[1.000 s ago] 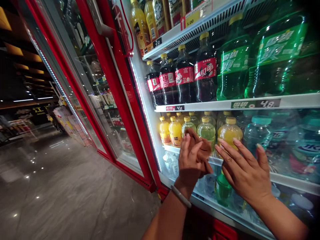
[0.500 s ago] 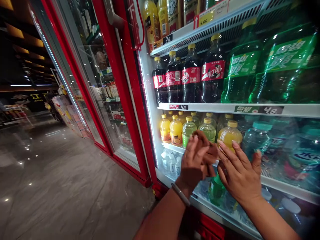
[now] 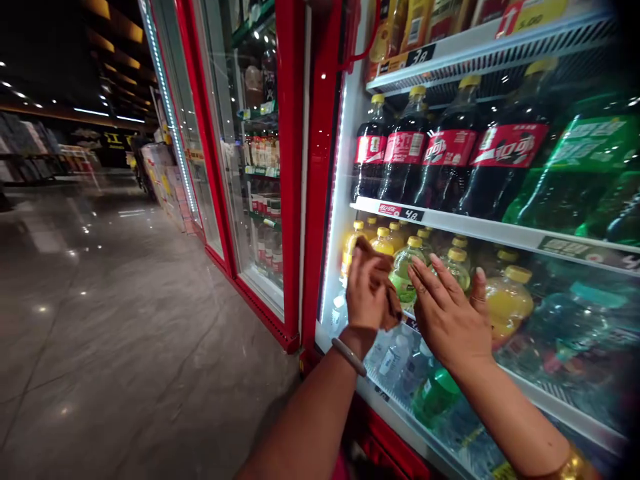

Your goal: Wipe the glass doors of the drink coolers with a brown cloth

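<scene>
My left hand (image 3: 363, 300), with a grey band at its wrist, is closed on a crumpled brown cloth (image 3: 393, 305). The cloth is at the glass front of a lit drinks fridge, before small bottles of yellow juice (image 3: 383, 241). To its right, my right hand (image 3: 453, 320) lies flat against the glass, fingers stretched out and nothing in them. Behind that hand stand a green-labelled bottle (image 3: 403, 280) and a larger bottle of orange drink (image 3: 510, 300). A gold bracelet shows on the right wrist.
Cola bottles (image 3: 450, 150) and large green bottles (image 3: 590, 160) fill the shelf above. Price tags line the white shelf edge (image 3: 480, 223). Left of the fridge's red frame (image 3: 320, 200) stands another glass-doored cabinet (image 3: 250, 200). A shiny grey floor (image 3: 125, 333) stretches away at left.
The view has swung right and come nearer the fridge. Both hands have shifted left along the glass, the cloth now before the leftmost juice bottles. The left hand keeps its hold.
</scene>
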`<state>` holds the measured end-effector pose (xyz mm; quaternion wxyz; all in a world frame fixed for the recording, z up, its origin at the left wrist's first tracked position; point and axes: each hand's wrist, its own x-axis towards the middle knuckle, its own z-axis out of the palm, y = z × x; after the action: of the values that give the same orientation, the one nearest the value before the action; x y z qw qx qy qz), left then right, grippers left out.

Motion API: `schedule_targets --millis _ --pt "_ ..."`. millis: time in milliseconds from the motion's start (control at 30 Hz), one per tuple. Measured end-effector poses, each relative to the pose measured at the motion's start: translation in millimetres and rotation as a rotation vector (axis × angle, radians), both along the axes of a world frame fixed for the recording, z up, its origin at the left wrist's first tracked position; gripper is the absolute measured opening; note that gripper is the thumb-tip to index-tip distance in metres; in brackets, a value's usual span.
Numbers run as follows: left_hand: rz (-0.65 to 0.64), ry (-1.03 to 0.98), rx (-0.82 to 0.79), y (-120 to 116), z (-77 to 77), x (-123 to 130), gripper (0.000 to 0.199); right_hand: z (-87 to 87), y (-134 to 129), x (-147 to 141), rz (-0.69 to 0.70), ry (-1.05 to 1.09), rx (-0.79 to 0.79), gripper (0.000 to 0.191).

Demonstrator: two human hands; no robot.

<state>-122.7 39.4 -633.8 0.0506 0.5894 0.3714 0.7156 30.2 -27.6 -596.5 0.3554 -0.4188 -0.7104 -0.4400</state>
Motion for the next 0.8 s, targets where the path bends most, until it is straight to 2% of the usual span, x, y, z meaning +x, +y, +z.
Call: schedule_targets --millis 67,133,267,333,367,533,600,633,700,800 --pt "0.124 -0.237 -0.101 8.6 4.0 -8.7 0.048 2.0 2.3 -1.9 0.009 -0.015 0.015 0.071" --pt "0.153 -0.284 -0.127 5.6 0.1 -5.0 0.045 3.8 4.5 -4.6 0.023 -0.006 0.023 0.069" --pt "-0.002 0.045 0.004 -16.7 -13.7 17.5 0.046 9.0 10.2 -10.4 0.072 -0.011 -0.025 0.068" --pt "-0.068 0.182 0.093 -17.6 -12.2 17.4 0.045 10.6 12.9 -11.0 0.078 -0.040 -0.039 0.068" --pt "-0.065 0.176 0.098 -13.6 -9.0 12.7 0.044 10.9 13.9 -10.6 0.076 -0.056 -0.038 0.069" --pt "0.153 -0.349 -0.169 12.2 6.7 -14.0 0.038 10.7 14.6 -8.9 0.062 -0.097 -0.013 0.069" --pt "0.151 -0.385 -0.181 5.5 5.5 -7.0 0.035 12.0 13.4 -10.4 0.063 -0.086 -0.023 0.067" --pt "0.120 -0.363 -0.172 -2.2 4.1 0.4 0.033 13.1 12.9 -11.5 0.069 -0.073 -0.029 0.065" --pt "-0.023 -0.326 -0.164 -21.3 2.6 17.7 0.032 15.3 12.6 -14.0 0.106 -0.060 -0.057 0.063" --pt "-0.353 -0.433 -0.205 -44.3 10.3 35.3 0.044 17.3 15.4 -19.0 0.249 -0.146 -0.139 0.061"
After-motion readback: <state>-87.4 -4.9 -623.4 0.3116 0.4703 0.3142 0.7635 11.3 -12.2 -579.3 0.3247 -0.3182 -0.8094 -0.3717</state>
